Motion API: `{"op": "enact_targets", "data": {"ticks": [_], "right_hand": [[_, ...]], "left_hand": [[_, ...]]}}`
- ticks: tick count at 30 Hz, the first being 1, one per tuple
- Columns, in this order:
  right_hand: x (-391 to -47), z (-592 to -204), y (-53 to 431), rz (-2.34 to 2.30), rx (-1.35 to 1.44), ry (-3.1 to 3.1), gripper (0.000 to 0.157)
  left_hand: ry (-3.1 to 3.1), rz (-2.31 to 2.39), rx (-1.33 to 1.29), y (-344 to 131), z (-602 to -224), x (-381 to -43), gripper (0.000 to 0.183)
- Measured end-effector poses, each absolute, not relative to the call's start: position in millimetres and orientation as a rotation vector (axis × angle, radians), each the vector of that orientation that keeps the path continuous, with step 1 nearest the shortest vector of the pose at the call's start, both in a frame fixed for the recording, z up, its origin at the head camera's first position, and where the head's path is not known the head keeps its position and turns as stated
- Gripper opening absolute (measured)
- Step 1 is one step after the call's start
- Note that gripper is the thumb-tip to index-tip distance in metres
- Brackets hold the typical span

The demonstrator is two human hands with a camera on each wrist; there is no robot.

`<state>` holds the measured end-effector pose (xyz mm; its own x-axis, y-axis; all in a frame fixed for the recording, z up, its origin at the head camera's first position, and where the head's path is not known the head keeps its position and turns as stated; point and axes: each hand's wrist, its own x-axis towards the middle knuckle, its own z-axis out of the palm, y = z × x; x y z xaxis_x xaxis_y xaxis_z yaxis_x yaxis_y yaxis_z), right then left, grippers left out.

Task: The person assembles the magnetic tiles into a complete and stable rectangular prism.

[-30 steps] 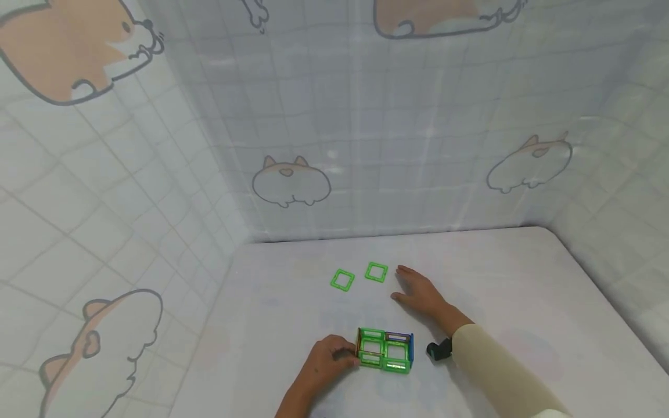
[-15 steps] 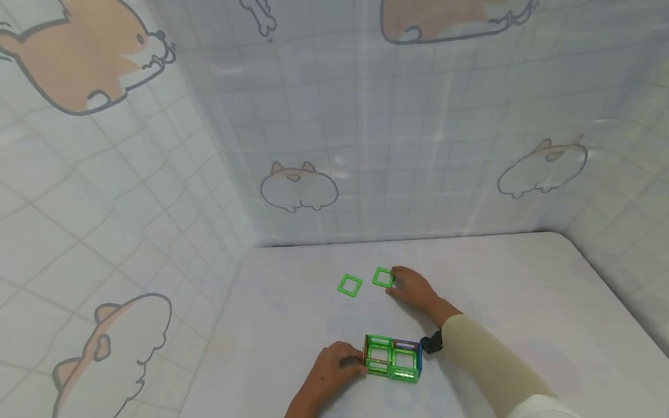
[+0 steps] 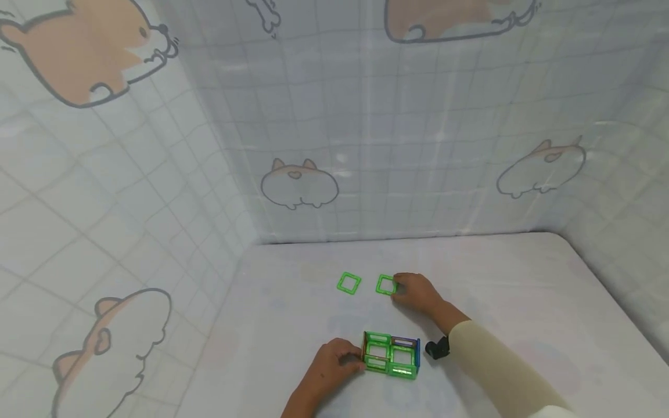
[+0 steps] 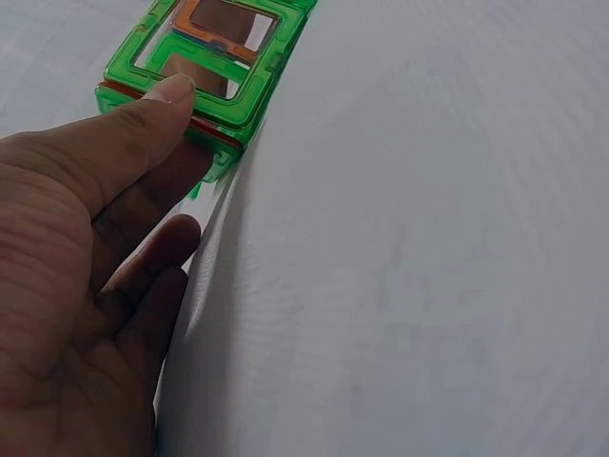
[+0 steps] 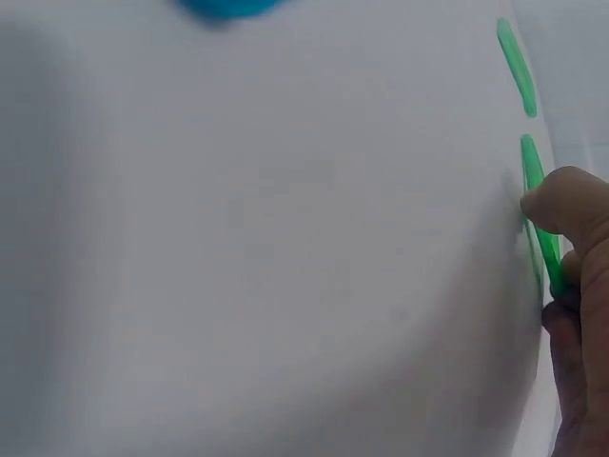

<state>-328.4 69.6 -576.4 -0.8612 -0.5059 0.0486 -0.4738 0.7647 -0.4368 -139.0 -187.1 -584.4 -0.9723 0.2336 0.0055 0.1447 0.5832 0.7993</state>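
My left hand (image 3: 331,364) holds the left end of a box-like build of magnetic tiles (image 3: 403,370), mostly green with orange-red and blue edges. In the left wrist view, the thumb (image 4: 171,100) presses on the near edge of the build (image 4: 249,107), with a finger beneath. Farther out, my right hand (image 3: 418,293) pinches the right side of a green square magnetic tile (image 3: 383,293). The right wrist view shows this tile (image 5: 547,249) edge-on and tipped up from the surface, between thumb and fingers. A second green square tile (image 3: 341,280) lies flat to its left.
A white table surface (image 3: 277,348) lies under everything. White grid-patterned curtains (image 3: 407,116) with cartoon dogs rise at the back and both sides. A black device (image 3: 438,348) is strapped at my right wrist. A blurred blue shape (image 5: 228,8) shows at the top of the right wrist view.
My right hand has moved left onto the nearer green square tile, pinched it and drawn it slightly toward me. My left hand stays on the build. The head view has shifted a little.
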Motion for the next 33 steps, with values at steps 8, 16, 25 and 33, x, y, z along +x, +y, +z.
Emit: {"op": "enact_targets", "data": {"ticks": [8,16,25,33], "right_hand": [[-300,-563,85,-0.779,-0.870,2.914,0.054],[-279,-544,88,-0.902,-0.996,2.921,0.051],[-258,-529,91,-0.995,-1.042,2.916,0.049],[-231,-517,89,-0.947,-1.035,2.871,0.050]], "left_hand": [[2.711,1.341,0.302,-188,-586,-143,0.024],[2.719,1.338,0.287,-190,-584,-146,0.020],[2.757,1.325,0.307,-190,-587,-146,0.022],[2.737,1.340,0.280,-188,-585,-147,0.021]]}}
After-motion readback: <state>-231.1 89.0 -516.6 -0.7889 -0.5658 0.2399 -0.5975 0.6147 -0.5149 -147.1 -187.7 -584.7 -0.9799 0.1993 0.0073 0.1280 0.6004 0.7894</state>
